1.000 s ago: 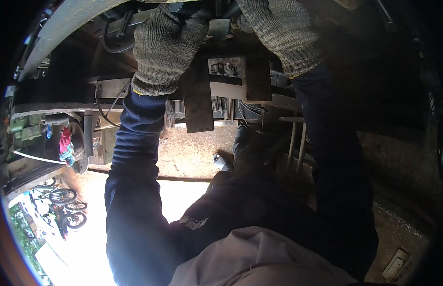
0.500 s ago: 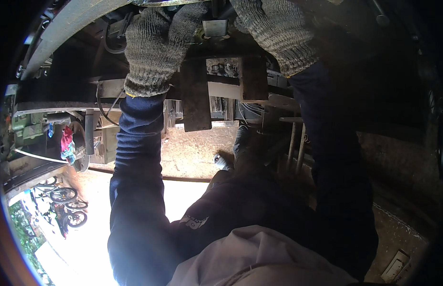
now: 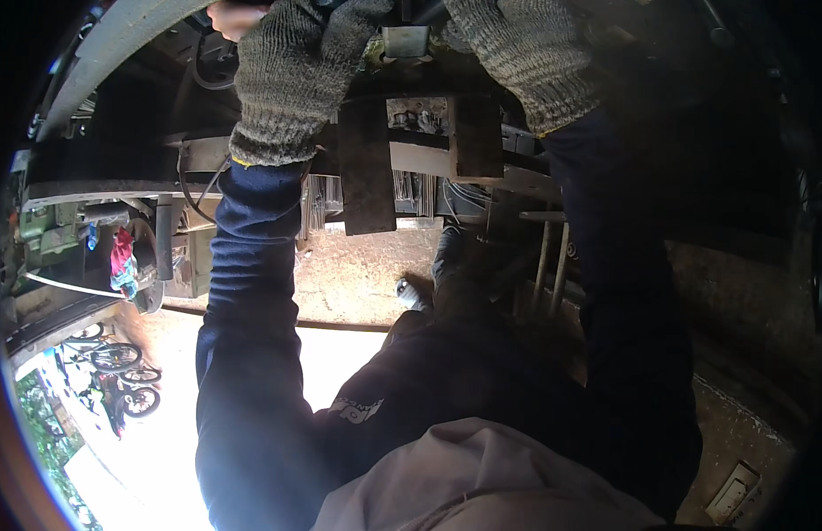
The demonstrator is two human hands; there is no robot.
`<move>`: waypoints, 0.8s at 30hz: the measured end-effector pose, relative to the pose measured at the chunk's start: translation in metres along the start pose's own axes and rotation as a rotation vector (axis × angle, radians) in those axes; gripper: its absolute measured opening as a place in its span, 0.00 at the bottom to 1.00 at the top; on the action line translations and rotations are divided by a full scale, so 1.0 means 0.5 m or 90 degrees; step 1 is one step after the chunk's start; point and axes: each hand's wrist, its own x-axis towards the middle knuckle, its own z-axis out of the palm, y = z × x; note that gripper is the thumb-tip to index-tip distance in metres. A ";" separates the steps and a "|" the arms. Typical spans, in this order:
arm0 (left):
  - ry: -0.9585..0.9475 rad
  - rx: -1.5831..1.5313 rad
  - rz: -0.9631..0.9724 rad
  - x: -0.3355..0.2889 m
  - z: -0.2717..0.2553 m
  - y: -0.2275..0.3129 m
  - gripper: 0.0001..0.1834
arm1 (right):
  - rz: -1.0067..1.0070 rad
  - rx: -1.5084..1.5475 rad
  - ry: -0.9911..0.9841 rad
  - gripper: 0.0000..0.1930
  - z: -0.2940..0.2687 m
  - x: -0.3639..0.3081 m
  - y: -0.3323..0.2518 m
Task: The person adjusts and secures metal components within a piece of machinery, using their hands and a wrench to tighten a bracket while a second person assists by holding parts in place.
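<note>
Both my arms, in dark blue sleeves, reach up to the rusty underside of a vehicle frame at the top of the view. My left hand wears a grey knit glove and presses against the dark metal beside a small grey metal bracket. My right hand, gloved the same way, is on the other side of that bracket. The fingers of both hands run off the upper edge. Two dark flat plates hang down just below and between my wrists.
A curved grey fender arcs across the upper left. A long chassis beam with cables runs left. Beyond lie dirt ground, metal rods, parked bicycles in bright daylight, and my own legs and a shoe.
Both gloved hands have shifted upward in the view toward the top edge, so less of the fingers shows. The two hanging plates sit slightly higher too.
</note>
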 end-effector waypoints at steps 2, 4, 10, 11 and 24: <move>0.042 -0.158 -0.009 0.021 0.011 0.062 0.14 | -0.054 -0.049 -0.009 0.23 0.000 -0.004 -0.002; 0.028 -0.217 0.003 0.027 0.011 0.055 0.15 | -0.103 -0.140 -0.041 0.22 -0.003 -0.007 -0.006; 0.023 -0.158 0.037 0.026 0.009 0.058 0.21 | -0.101 -0.118 -0.056 0.23 0.016 -0.005 0.002; 0.065 -0.167 0.047 0.023 0.012 0.042 0.22 | -0.075 -0.082 -0.043 0.23 0.020 -0.001 -0.003; 0.090 -0.049 -0.167 -0.132 -0.125 0.059 0.18 | 0.611 0.703 -0.314 0.24 -0.137 0.002 -0.033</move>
